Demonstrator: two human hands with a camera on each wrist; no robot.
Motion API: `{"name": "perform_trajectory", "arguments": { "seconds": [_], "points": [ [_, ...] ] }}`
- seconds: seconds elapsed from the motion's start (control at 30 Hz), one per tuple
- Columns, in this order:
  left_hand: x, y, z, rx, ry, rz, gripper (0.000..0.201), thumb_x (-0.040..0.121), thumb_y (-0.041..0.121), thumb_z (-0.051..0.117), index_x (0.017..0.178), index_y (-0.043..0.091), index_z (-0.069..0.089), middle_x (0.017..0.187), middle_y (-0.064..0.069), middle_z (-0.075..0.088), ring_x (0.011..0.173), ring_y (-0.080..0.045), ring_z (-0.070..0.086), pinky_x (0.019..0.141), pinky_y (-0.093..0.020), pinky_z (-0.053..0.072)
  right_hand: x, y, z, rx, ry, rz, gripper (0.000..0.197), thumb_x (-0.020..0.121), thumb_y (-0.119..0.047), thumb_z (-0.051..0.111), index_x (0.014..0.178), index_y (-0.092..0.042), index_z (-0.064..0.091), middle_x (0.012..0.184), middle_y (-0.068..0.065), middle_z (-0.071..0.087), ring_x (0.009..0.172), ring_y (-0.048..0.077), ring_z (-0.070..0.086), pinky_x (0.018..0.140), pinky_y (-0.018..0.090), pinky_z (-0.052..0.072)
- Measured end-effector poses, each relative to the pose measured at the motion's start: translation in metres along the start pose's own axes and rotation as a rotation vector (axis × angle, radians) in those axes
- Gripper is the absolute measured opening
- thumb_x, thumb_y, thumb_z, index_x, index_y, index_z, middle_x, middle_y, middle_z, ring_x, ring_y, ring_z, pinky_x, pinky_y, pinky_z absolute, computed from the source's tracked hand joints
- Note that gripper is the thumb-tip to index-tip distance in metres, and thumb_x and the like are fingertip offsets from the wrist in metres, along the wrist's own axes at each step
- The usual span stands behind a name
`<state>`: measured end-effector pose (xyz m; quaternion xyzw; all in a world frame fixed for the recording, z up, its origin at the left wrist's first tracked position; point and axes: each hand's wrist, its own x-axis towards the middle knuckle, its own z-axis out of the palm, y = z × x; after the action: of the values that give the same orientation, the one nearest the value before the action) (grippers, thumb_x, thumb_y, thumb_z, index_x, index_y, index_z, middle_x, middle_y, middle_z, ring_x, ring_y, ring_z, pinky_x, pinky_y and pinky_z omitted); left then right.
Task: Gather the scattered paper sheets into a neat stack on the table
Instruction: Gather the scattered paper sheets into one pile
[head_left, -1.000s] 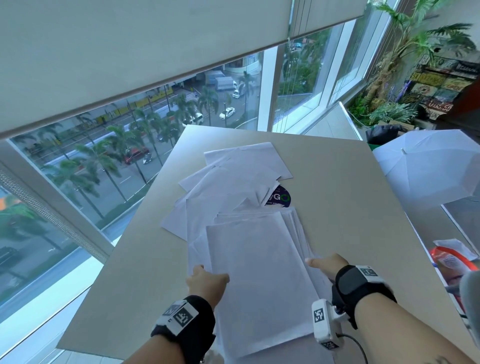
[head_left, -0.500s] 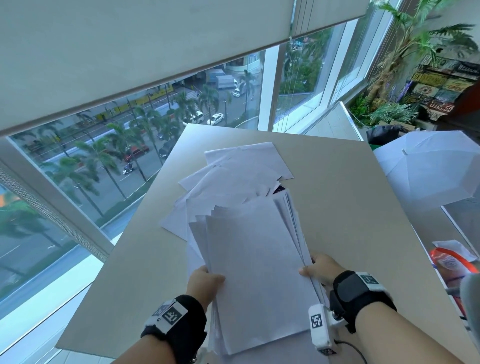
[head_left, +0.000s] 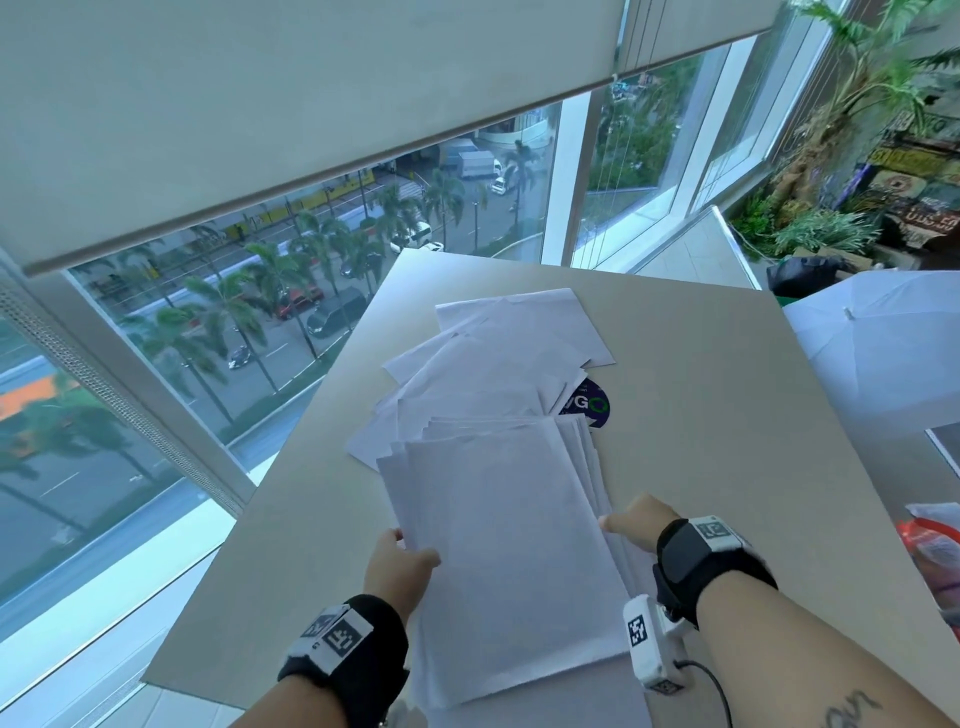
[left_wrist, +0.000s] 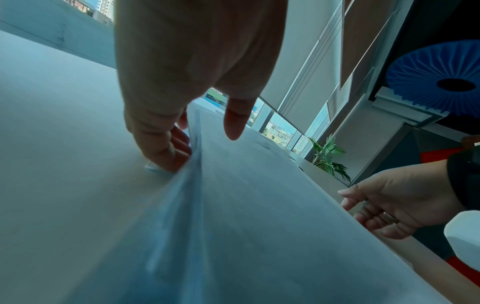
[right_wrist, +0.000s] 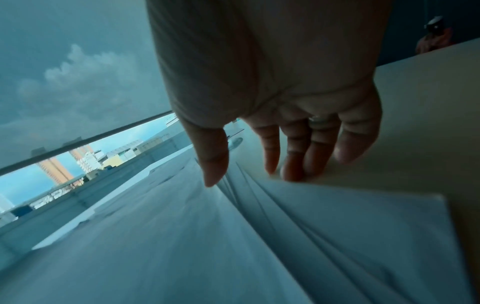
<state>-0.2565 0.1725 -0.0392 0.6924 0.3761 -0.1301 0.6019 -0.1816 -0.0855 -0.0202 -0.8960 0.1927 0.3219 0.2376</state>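
2 hands, left hand (head_left: 401, 564) and right hand (head_left: 636, 524), grip paper stack (head_left: 511, 551) edges on table (head_left: 727, 441).

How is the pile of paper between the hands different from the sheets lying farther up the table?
The near pile is roughly squared, its right edges stepped; the far sheets fan out at mixed angles. The left hand and right hand hold the near pile's sides; nothing touches the far sheets, which partly cover a dark sticker. Both are white paper.

White paper sheets (head_left: 498, 545) loosely fanned on table (head_left: 727, 415)
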Motion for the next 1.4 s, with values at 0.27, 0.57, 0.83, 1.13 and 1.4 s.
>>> {"name": "perform_trajectory", "arguments": {
  "seconds": [0.27, 0.57, 0.83, 1.13, 1.4],
  "points": [
    [0.007, 0.008, -0.016, 0.662, 0.153, 0.055, 0.059, 0.074, 0.026, 0.057, 0.132, 0.022, 0.047, 0.14, -0.017, 0.039, 0.133, -0.034, 0.033, 0.111, -0.041, 0.027, -0.014, -0.019, 0.014, 0.096, -0.088, 0.005, 0.057, 0.087, -0.028, 0.058, 0.132, 0.004, 0.044, 0.132, 0.017, 0.053, 0.117, 0.03, 0.054, 0.094, 0.031, 0.043],
    [0.021, 0.021, -0.023, 0.372, 0.013, 0.008, 0.046, 0.07, 0.015, 0.063, 0.11, -0.001, 0.046, 0.099, -0.015, 0.053, 0.078, -0.028, 0.053, 0.063, -0.031, 0.045, -0.022, -0.04, 0.019, 0.279, -0.08, 0.026, 0.059, 0.087, -0.018, 0.058, 0.137, 0.005, 0.037, 0.128, 0.017, 0.051, 0.117, 0.029, 0.051, 0.084, 0.027, 0.043],
    [0.025, 0.031, -0.022, 0.507, 0.066, -0.032, 0.068, 0.057, 0.037, 0.059, 0.116, 0.005, 0.052, 0.12, -0.018, 0.05, 0.101, -0.035, 0.056, 0.089, -0.038, 0.051, -0.02, -0.051, 0.026, 0.199, -0.066, 0.026, 0.062, 0.08, -0.025, 0.063, 0.133, 0.001, 0.044, 0.136, 0.019, 0.048, 0.116, 0.03, 0.053, 0.092, 0.031, 0.045],
    [0.025, 0.046, -0.023, 0.18, -0.05, -0.019, 0.041, 0.069, 0.013, 0.066, 0.104, -0.003, 0.055, 0.1, -0.015, 0.055, 0.089, -0.03, 0.052, 0.075, -0.033, 0.04, -0.013, -0.062, 0.024, 0.361, -0.116, 0.037, 0.06, 0.087, -0.017, 0.06, 0.138, 0.005, 0.036, 0.138, 0.019, 0.048, 0.119, 0.029, 0.05, 0.086, 0.026, 0.037],
    [0.047, 0.042, -0.026, 0.229, -0.006, 0.082, 0.031, 0.049, 0.012, 0.05, 0.078, 0.015, 0.062, 0.099, -0.022, 0.069, 0.088, -0.04, 0.067, 0.081, -0.046, 0.058, -0.003, -0.067, 0.023, 0.45, -0.107, 0.004, 0.054, 0.082, -0.01, 0.064, 0.129, 0.01, 0.046, 0.125, 0.018, 0.054, 0.112, 0.029, 0.053, 0.093, 0.031, 0.041]
  ]
}}
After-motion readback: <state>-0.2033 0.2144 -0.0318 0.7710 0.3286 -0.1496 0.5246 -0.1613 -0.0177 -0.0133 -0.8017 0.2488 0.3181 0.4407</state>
